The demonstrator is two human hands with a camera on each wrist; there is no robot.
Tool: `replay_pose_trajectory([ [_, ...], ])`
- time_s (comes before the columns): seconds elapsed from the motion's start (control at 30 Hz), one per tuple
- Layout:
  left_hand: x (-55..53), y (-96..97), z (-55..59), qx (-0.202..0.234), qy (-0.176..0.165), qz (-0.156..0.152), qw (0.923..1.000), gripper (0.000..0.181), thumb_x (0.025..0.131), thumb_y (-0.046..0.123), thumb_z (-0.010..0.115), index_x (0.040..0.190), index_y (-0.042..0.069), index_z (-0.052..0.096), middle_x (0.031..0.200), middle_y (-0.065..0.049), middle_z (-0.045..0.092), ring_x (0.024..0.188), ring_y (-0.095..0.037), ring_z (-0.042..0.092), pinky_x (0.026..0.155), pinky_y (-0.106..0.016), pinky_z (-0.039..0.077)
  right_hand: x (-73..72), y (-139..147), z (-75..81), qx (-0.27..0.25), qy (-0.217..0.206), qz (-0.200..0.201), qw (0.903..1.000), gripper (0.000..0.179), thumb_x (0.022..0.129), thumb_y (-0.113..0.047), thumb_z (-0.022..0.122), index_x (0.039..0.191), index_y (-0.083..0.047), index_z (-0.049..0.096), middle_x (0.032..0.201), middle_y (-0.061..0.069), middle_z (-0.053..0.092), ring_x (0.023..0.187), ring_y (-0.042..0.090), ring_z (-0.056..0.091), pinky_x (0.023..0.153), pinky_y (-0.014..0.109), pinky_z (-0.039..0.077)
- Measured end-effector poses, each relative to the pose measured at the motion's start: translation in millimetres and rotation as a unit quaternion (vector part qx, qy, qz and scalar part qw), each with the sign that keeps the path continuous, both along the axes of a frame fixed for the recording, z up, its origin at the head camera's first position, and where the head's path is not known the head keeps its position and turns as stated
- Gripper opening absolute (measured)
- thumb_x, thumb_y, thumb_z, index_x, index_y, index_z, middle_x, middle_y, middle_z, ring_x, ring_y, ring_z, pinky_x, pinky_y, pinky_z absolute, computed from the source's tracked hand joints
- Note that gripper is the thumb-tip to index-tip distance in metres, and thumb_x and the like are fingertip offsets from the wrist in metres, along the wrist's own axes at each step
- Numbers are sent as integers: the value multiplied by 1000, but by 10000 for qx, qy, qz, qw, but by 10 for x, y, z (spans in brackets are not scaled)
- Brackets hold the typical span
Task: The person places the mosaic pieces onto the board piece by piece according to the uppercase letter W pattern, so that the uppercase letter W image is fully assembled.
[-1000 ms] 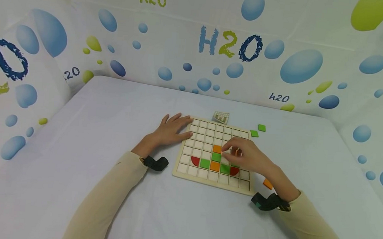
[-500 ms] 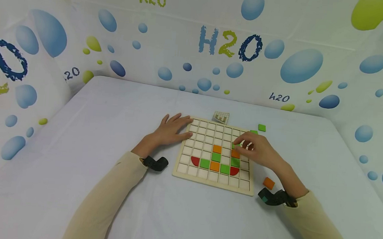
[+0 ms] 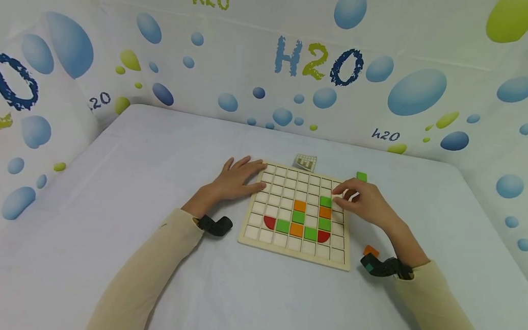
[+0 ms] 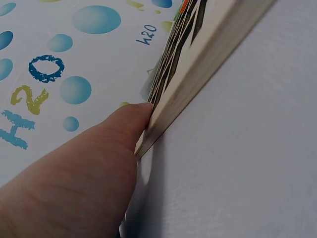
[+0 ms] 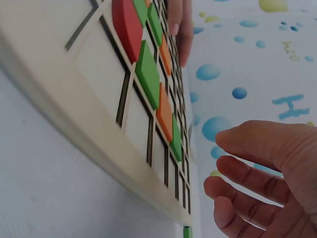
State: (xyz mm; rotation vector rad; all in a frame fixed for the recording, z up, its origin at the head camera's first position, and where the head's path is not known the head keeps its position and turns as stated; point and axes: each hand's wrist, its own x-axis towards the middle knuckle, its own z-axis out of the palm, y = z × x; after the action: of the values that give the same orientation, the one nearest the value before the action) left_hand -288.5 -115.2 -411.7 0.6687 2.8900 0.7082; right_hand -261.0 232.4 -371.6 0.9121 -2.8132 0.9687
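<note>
My left hand [image 3: 235, 179] rests with spread fingers on the left edge of a wooden grid board [image 3: 293, 254]. Its thumb [image 4: 133, 121] touches the board's side in the left wrist view. Over the board's right edge hovers my right hand [image 3: 366, 203], its thumb and fingers bent and apart, with nothing between them in the right wrist view. Just left of its fingertips lies a green tile [image 3: 326, 201], above an orange tile [image 3: 325, 212] and another green one. Red quarter-round tiles [image 3: 269, 222] end the lower row. A shorter orange-and-green column [image 3: 298, 217] stands mid-board.
A small card with a printed grid pattern [image 3: 306, 162] lies behind the board. One loose green tile [image 3: 362, 176] sits beyond my right hand, and a loose orange tile [image 3: 371, 250] is near the right wrist camera [image 3: 381, 267]. A white cloth covers the table [image 3: 190, 293].
My right hand has moved right from mid-board to the right edge, uncovering the right column with its green top tile. A loose green tile behind the board is now hidden. My left hand stays put.
</note>
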Motion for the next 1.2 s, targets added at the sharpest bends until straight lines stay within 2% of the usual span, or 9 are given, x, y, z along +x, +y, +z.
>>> replay_pose_trajectory([
  [0.27,8,3,36,15,-95,4,10000,64,99,46,51,153,15,34,161,-5,25,150,-30,8,117,-56,-5,-66,102,-8,57,-217,-207,9995,14,89,-5,70,101,1,69,102,16,66,81,24,62,64,22,50],
  [0.83,-9,9,49,52,-106,21,9999,64,99,45,50,152,14,35,161,-5,25,150,-30,9,117,-56,-5,-290,305,-80,292,-359,-614,9970,15,90,-4,68,103,4,69,99,19,67,85,30,63,65,26,50],
  [1.07,22,12,87,91,-120,34,9999,63,99,43,51,152,13,36,160,-6,26,150,-31,10,117,-56,-4,-363,373,-98,254,-599,-824,9945,21,90,-1,65,109,6,66,108,24,65,92,35,63,70,28,51],
  [1.2,8,4,71,34,-138,36,9999,64,99,44,52,152,14,35,161,-5,25,150,-30,9,117,-56,-5,-393,398,-119,221,-680,-916,9932,20,89,-2,65,108,5,66,116,27,60,94,37,63,67,25,50],
])
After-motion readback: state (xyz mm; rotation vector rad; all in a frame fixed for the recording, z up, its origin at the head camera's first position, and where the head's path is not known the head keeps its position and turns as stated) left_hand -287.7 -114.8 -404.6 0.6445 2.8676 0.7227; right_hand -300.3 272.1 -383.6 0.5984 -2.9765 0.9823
